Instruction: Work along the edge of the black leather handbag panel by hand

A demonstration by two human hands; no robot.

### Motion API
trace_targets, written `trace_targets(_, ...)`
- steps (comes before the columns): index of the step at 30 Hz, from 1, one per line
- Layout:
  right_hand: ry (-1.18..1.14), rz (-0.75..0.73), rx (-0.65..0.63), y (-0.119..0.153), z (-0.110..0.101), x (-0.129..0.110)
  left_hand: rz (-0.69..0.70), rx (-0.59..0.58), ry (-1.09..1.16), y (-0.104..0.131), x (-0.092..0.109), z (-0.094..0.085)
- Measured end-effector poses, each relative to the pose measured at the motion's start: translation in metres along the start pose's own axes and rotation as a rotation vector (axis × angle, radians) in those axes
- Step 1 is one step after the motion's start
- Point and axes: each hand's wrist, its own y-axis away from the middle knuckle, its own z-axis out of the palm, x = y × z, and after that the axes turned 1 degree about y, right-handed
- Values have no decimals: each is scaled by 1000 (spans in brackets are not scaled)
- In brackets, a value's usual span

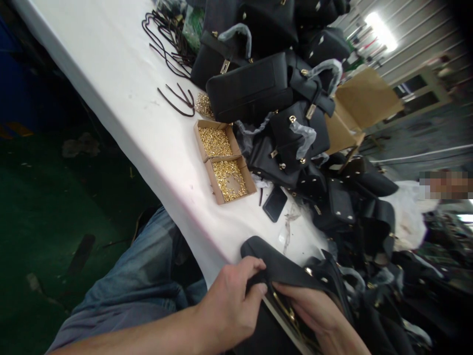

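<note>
A black bag [283, 264] with a gold-coloured zip [284, 306] lies at the bottom centre, near the table's edge. My left hand [236, 296] pinches the bag's edge between thumb and fingers, beside the opening. From the right, my right hand [314, 305] reaches under the bag's black flap at the opening; its fingertips are hidden beneath the leather, so their grip cannot be made out. Beyond the hands, two small cardboard boxes [219, 183] hold many small gold metal pieces [215, 142].
Many black handbags [249, 84] with wrapped handles are piled along the table [121, 98]. A phone [275, 203] lies near the boxes, dark cords [177, 101] farther back. An open carton [364, 106] stands behind the pile. A blurred person [449, 185] is at the right.
</note>
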Motion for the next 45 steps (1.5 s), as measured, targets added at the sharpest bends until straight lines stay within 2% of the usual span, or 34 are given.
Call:
trace_targets(5,-25,5,-11,-4,-1,-5,95,-51,-155,-7,1,-7)
trace_targets(8,-36,20,17,-8,-3,-3,102,-67,-174,-5,-2,-7)
trace_targets(15,19,-53,58,-10,-3,-4,58,-79,-50,-11,-5,-8)
trace_targets(20,39,-52,17,-9,-2,-6,21,-82,35,-15,-9,-7)
trace_targets(24,45,-76,-32,-14,-3,-9,-15,-78,60,-20,-4,-7)
trace_targets(28,185,-168,-14,-8,2,-19,-5,-43,52,-32,2,-4)
trace_targets(31,467,-301,196,10,7,-21,-7,-4,36,-39,4,0)
trace_targets(34,778,-602,377,29,8,-12,-6,5,6,-41,4,5)
trace_targets(36,890,-750,378,37,6,-5,10,4,-6,-42,5,6)
trace_targets(39,967,-855,329,44,4,0,23,-23,-4,-46,7,7)
trace_targets(42,1018,-885,295,45,5,-4,27,-58,-42,-53,9,8)
trace_targets(45,1011,-867,315,44,5,-9,35,-73,-108,-58,11,9)
